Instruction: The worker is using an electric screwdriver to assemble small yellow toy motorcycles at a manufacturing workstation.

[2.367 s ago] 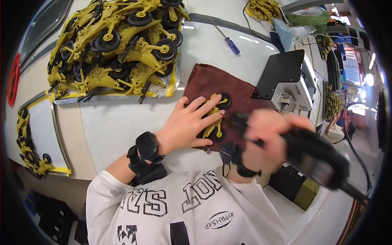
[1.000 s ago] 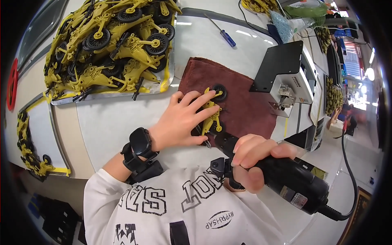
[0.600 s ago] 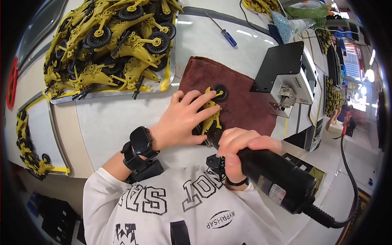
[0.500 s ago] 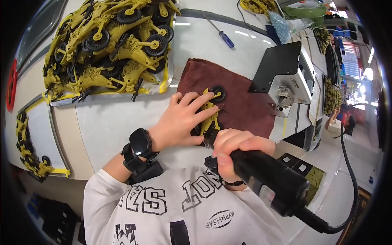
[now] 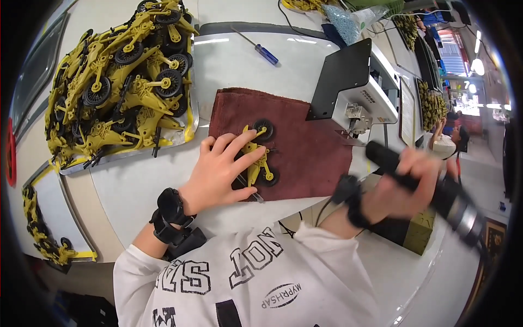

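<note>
A yellow toy motorcycle (image 5: 263, 163) with black wheels lies on a folded dark red cloth (image 5: 313, 155). My left hand (image 5: 218, 170) holds it against the cloth, fingers spread over its body and the thumb at its near side. Beside that thumb shows a thin piece with a clear end (image 5: 258, 198); I cannot make out its kind. Off to the right, my right hand (image 5: 400, 191) grips a black electric screwdriver (image 5: 456, 206), slightly blurred. The screwdriver's tip points at the front of a black and white screw feeder (image 5: 376, 104), close to its metal outlet.
A tray (image 5: 192, 117) piled with several yellow toy motorcycles stands at the far left. Another tray (image 5: 73, 201) with more lies nearer. A blue-handled screwdriver (image 5: 267, 55) rests behind the cloth. At the back is a bag of pale blue pellets (image 5: 344, 27). Another person (image 5: 444, 144) is at far right.
My right hand has lifted the electric screwdriver off the toy and swung it right, to the screw feeder. My left hand stays on the toy. The whole view has shifted somewhat.
</note>
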Demonstrator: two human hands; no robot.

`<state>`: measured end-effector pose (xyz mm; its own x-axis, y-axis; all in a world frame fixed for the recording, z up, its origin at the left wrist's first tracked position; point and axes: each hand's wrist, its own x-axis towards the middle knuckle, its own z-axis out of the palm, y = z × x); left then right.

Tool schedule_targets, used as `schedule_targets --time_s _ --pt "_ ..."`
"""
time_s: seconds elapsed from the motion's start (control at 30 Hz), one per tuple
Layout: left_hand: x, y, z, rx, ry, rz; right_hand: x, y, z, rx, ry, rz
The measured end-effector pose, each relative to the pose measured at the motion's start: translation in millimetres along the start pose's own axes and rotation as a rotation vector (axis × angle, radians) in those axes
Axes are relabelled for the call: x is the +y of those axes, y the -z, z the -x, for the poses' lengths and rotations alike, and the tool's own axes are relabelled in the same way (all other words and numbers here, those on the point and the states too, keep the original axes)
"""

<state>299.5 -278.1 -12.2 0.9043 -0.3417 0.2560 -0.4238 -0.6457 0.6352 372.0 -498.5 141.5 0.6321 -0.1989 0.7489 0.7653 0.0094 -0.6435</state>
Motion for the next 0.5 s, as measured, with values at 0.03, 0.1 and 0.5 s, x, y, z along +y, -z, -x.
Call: schedule_targets --time_s 0.03,0.1,0.5 --pt "-0.7 -0.5 0.3 0.002 0.001 -0.001 14.2 0.1 -15.6 0.082 0.027 0.158" --pt "-4.1 -1.1 3.2 -0.007 0.027 -0.006 40.7 11.5 -30.1 0.043 0.013 0.223" --pt "-2.3 0.0 3.0 0.001 0.012 0.021 3.9 -1.8 54.3 -0.156 -0.28 -0.211"
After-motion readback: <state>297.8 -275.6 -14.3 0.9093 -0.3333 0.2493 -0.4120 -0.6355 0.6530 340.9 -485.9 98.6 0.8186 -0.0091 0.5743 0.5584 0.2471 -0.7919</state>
